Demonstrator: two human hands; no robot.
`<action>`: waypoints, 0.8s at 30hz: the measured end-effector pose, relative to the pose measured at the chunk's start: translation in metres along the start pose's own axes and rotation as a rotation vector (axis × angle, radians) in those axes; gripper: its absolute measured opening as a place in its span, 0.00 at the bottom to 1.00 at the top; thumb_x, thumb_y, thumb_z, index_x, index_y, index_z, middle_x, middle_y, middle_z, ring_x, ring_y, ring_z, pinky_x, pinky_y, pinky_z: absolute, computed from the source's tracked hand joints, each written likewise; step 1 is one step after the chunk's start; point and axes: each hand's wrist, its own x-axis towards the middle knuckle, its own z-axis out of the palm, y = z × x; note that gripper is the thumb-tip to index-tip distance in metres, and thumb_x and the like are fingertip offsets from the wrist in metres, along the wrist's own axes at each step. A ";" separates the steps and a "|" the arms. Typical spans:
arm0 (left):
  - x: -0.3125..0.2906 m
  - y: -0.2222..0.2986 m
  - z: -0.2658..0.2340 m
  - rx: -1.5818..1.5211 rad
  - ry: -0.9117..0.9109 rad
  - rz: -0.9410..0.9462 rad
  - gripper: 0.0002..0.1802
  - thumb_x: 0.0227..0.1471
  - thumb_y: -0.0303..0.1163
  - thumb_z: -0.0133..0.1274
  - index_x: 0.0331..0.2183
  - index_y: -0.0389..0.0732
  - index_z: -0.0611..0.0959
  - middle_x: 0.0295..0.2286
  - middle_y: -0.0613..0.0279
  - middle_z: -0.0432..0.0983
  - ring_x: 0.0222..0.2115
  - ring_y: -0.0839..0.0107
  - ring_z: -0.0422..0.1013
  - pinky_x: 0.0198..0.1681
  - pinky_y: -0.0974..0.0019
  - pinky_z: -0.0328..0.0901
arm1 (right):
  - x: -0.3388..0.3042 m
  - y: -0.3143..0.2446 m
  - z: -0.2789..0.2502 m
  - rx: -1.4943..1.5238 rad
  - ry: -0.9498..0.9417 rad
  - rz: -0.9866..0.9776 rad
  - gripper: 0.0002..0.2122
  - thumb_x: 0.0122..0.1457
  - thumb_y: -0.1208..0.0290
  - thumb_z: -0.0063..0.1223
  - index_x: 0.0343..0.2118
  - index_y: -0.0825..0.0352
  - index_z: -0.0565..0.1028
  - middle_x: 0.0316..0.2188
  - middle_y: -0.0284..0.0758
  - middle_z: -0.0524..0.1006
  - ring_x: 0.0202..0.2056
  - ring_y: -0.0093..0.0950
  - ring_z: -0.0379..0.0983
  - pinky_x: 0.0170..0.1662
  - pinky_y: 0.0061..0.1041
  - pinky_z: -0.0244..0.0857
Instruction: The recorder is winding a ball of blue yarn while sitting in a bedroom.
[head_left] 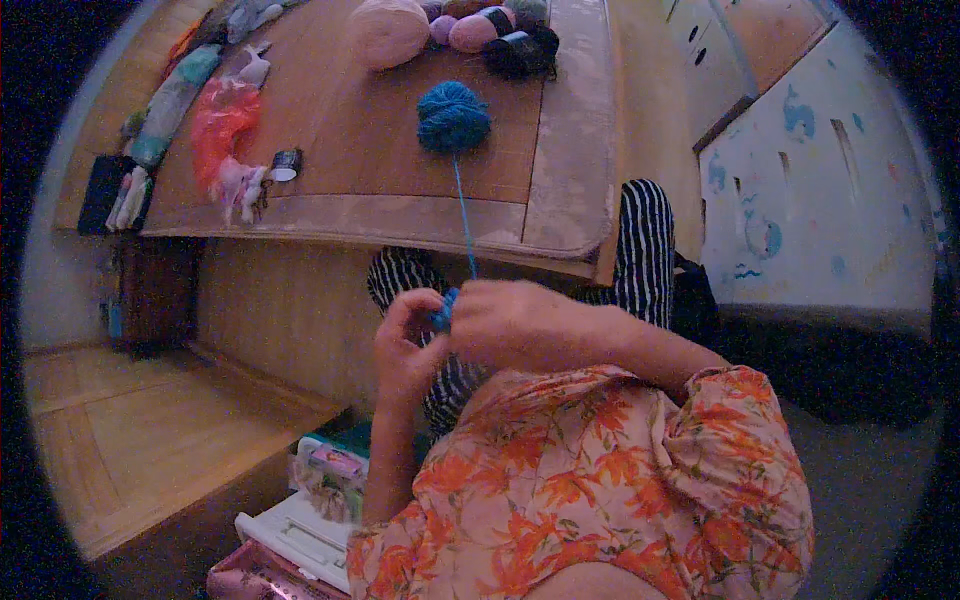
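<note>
In front of my lap, my left hand point(408, 335) pinches a small piece of blue yarn work point(445, 310) between thumb and fingers. My right hand point(505, 318) is curled right beside it, its back upward, so its fingertips and whatever they grip are hidden. A taut blue strand point(463, 205) runs from behind my hands over the table edge to a ball of blue yarn point(453, 117). That ball rests on the table, beyond my hands.
Pink yarn point(388, 33), several smaller balls and black yarn point(522, 52) lie at the table's far side. On the left are a red-orange bundle point(225, 130), a small round container point(287, 165) and wrapped yarns point(178, 105). A white cabinet point(810, 180) stands right.
</note>
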 end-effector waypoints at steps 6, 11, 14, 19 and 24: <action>-0.005 0.025 0.013 -0.359 -0.047 0.119 0.20 0.38 0.17 0.56 0.37 0.40 0.72 0.37 0.62 0.70 0.38 0.74 0.69 0.44 0.71 0.64 | -0.012 0.036 0.007 -0.187 0.123 0.114 0.05 0.44 0.76 0.52 0.25 0.65 0.70 0.26 0.37 0.69 0.33 0.39 0.67 0.36 0.35 0.64; 0.008 0.007 -0.006 -0.126 0.168 0.196 0.18 0.39 0.18 0.56 0.36 0.39 0.72 0.36 0.63 0.70 0.37 0.74 0.69 0.41 0.70 0.66 | -0.008 -0.001 0.019 0.022 -0.234 -0.010 0.05 0.45 0.74 0.53 0.26 0.65 0.70 0.29 0.37 0.70 0.35 0.39 0.68 0.37 0.35 0.65; -0.002 0.004 -0.003 0.033 -0.055 -0.018 0.18 0.38 0.17 0.56 0.35 0.39 0.72 0.36 0.64 0.70 0.39 0.73 0.69 0.45 0.69 0.64 | 0.006 -0.012 -0.007 0.005 -0.078 -0.013 0.04 0.47 0.74 0.53 0.26 0.64 0.70 0.28 0.37 0.70 0.34 0.38 0.68 0.37 0.34 0.65; -0.009 0.023 0.011 -0.326 -0.099 0.107 0.18 0.39 0.18 0.58 0.35 0.40 0.72 0.36 0.64 0.71 0.39 0.74 0.69 0.44 0.71 0.64 | -0.003 0.029 -0.001 -0.113 0.143 0.165 0.04 0.49 0.70 0.49 0.27 0.64 0.71 0.29 0.39 0.72 0.36 0.42 0.70 0.39 0.36 0.66; 0.007 0.026 0.002 -0.413 0.275 0.074 0.18 0.38 0.17 0.56 0.35 0.40 0.73 0.36 0.63 0.72 0.39 0.73 0.70 0.44 0.71 0.65 | -0.012 0.009 0.024 -0.092 -0.149 0.020 0.05 0.46 0.73 0.50 0.27 0.65 0.69 0.27 0.38 0.70 0.34 0.40 0.68 0.38 0.37 0.65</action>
